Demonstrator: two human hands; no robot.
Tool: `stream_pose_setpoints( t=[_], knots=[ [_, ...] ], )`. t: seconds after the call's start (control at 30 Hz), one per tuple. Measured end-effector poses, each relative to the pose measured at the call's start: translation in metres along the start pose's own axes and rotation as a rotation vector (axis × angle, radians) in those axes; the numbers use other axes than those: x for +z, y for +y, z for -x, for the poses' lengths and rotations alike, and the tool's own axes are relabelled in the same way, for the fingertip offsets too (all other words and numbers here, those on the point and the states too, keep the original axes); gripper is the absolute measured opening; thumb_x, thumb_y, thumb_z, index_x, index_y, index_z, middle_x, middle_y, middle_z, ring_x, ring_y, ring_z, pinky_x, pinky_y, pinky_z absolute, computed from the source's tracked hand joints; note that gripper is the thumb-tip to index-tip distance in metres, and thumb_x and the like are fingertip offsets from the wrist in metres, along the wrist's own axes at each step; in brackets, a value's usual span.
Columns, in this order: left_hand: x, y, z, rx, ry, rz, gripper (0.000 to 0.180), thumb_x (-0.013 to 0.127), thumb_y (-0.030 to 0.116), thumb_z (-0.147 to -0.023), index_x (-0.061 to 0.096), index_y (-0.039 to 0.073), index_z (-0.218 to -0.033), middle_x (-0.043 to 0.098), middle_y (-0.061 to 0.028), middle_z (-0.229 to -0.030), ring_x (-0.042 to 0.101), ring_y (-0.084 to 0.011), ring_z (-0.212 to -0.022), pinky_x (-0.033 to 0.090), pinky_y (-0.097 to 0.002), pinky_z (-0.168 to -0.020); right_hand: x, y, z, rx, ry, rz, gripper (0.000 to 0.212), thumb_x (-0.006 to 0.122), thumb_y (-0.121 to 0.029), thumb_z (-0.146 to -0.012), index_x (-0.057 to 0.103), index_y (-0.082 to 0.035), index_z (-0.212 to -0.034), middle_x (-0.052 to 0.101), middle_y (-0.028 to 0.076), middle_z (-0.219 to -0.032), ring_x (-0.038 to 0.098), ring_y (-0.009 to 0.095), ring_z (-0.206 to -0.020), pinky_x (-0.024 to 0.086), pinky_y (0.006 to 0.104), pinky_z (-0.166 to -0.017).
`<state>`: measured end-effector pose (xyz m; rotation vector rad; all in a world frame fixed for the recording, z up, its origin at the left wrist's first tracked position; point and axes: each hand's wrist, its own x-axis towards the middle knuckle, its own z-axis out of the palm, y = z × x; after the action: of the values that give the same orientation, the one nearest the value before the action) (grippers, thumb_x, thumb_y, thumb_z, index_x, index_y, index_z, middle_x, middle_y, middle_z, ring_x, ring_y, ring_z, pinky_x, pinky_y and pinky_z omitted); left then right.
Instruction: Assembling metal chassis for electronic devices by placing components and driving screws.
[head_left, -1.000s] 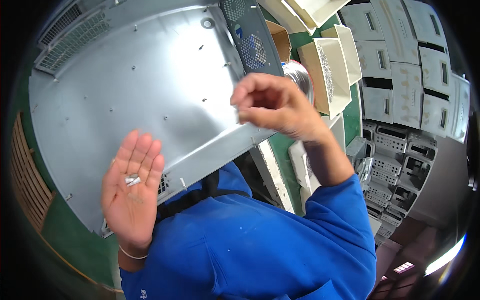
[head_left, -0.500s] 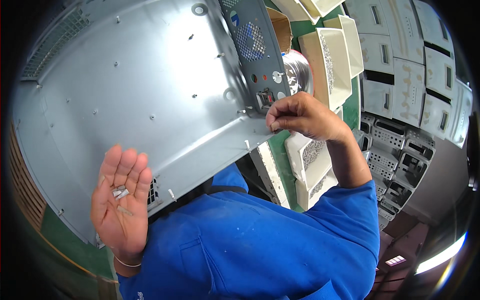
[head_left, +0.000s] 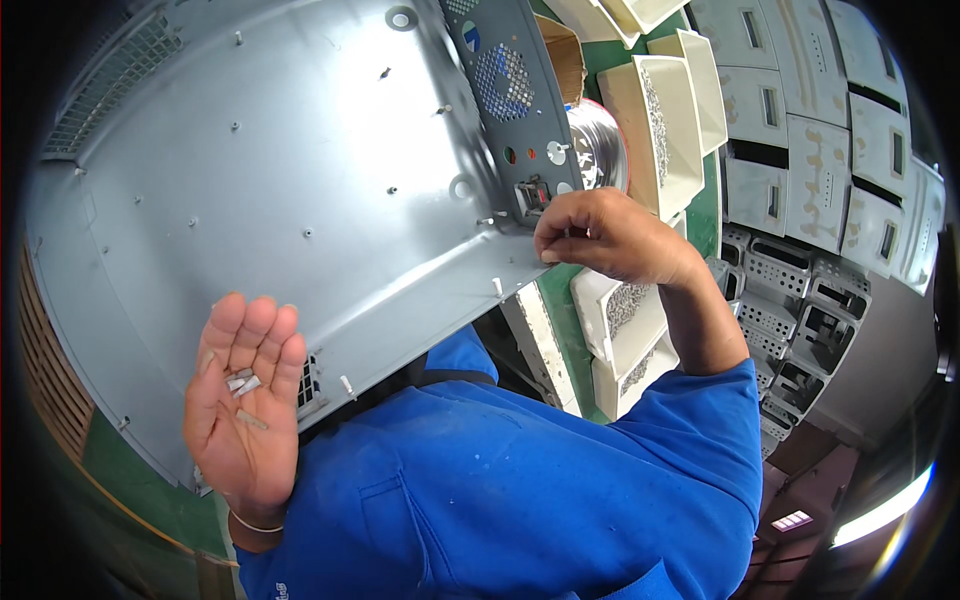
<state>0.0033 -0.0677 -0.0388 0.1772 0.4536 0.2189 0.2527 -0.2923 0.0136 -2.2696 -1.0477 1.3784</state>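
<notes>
My left hand (head_left: 248, 420) is turned palm up and slightly cupped, its fingers stretched out. It carries several small whitish tapered plugs (head_left: 246, 386) loose in the palm. My right hand (head_left: 615, 235) is closed in a pinch at the near right corner of a large grey sheet-metal chassis (head_left: 340, 290). Whatever lies between its thumb and finger is hidden. Along the chassis's near edge, one white plug (head_left: 498, 288) stands left of my right hand and another white plug (head_left: 348, 388) sits beside my left hand.
Cream bins (head_left: 685, 165) holding small metal parts stand on a green surface to the right, near a spool of silvery material (head_left: 597, 145) and a cardboard box (head_left: 565, 60). Grey metal cases (head_left: 815, 170) are stacked farther right. Studs rise from the chassis floor.
The right hand has dipped very slightly and its fingers have shifted at the chassis corner. The left hand still carries the plugs, nearly unmoved.
</notes>
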Motion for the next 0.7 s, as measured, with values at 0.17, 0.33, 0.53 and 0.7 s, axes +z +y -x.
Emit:
stream_pose_setpoints(
  t=[0.17,0.33,0.53,0.7],
  knots=[
    [-0.001,0.0,0.0,0.004,0.008,-0.015,0.042,0.03,0.015,-0.09,0.031,-0.004,-0.127,0.044,-0.0191,-0.123,0.041,-0.0307,-0.117,0.033,-0.0411,-0.1,0.002,-0.01,-0.003,-0.056,-0.017,0.219,0.008,0.058,-0.009,-0.073,0.056,-0.004,-0.078,0.057,0.011,-0.076,0.056,0.03,-0.074,0.044,0.0366,-0.065],
    [-0.002,0.002,0.002,0.005,0.006,-0.027,0.042,0.031,0.015,-0.09,0.031,-0.004,-0.127,0.043,-0.0188,-0.124,0.04,-0.0306,-0.118,0.032,-0.0414,-0.1,0.002,-0.023,-0.005,-0.049,-0.068,0.409,0.006,0.057,-0.009,-0.075,0.052,-0.005,-0.075,0.051,0.01,-0.074,0.055,0.03,-0.073,0.042,0.039,-0.063],
    [-0.001,0.002,0.002,0.009,0.02,-0.011,0.042,0.032,0.016,-0.09,0.031,-0.004,-0.127,0.043,-0.0188,-0.124,0.039,-0.0301,-0.118,0.031,-0.0408,-0.1,-0.001,-0.031,-0.009,-0.066,-0.13,0.562,0.006,0.057,-0.013,-0.073,0.055,-0.007,-0.074,0.056,0.008,-0.078,0.058,0.029,-0.077,0.045,0.0392,-0.064],
    [0.0,0.002,0.002,0.019,-0.013,-0.005,0.042,0.032,0.016,-0.09,0.031,-0.004,-0.127,0.043,-0.0191,-0.124,0.04,-0.0294,-0.118,0.031,-0.0402,-0.1,-0.002,-0.029,-0.015,-0.117,-0.209,0.615,0.012,0.059,-0.018,-0.074,0.057,-0.007,-0.073,0.058,0.01,-0.074,0.059,0.029,-0.076,0.046,0.0399,-0.063]
  ],
)
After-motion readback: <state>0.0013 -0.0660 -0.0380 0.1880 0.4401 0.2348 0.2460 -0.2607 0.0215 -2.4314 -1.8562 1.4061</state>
